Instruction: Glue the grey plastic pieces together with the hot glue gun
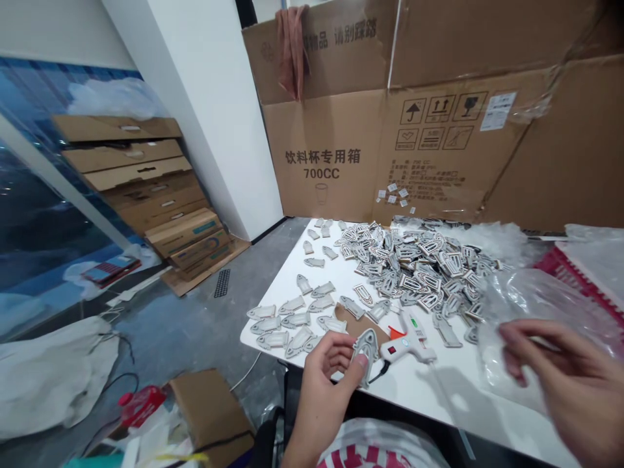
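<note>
My left hand (pixel 325 390) grips a grey fish-shaped plastic piece (pixel 364 354) between thumb and fingers, above the table's front edge. A white hot glue gun (pixel 407 344) with an orange trigger lies just right of that piece. From its back end a clear glue stick (pixel 451 406) sticks out. Over the table's right side is my right hand (pixel 560 370), blurred, its fingers loosely bent and apart, with nothing visible in them. Left of the glue gun, several similar grey pieces (pixel 296 320) are spread out singly. A large heap of patterned grey pieces (pixel 404 260) fills the table's back middle.
Large cardboard boxes (pixel 336 130) wall off the back of the white table (pixel 287 260). Clear plastic bags (pixel 531 305) lie on its right side. Under the glue gun's nozzle is a brown cardboard scrap (pixel 348 318). On the floor at left stand stacked cartons (pixel 190 240).
</note>
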`<control>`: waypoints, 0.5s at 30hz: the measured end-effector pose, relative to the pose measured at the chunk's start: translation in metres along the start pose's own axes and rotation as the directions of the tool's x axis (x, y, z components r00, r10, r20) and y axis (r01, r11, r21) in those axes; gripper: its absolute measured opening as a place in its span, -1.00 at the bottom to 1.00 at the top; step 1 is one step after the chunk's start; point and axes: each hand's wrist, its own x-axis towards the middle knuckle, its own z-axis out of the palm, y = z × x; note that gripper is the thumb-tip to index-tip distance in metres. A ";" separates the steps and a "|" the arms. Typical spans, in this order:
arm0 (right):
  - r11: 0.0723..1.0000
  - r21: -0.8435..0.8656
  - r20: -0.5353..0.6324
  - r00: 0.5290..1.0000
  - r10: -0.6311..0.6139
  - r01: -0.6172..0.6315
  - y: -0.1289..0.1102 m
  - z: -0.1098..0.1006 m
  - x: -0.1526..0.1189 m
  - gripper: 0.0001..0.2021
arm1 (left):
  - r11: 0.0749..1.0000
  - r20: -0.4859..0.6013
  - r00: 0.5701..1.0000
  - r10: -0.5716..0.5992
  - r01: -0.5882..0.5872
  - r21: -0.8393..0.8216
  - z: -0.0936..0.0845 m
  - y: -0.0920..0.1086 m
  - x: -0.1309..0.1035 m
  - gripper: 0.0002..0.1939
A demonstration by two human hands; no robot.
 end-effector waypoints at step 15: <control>0.848 0.439 0.420 0.767 -0.485 0.296 -0.096 0.095 -0.044 -0.88 | 0.995 -0.034 0.999 -0.024 0.020 -0.102 -0.002 0.014 -0.009 -0.50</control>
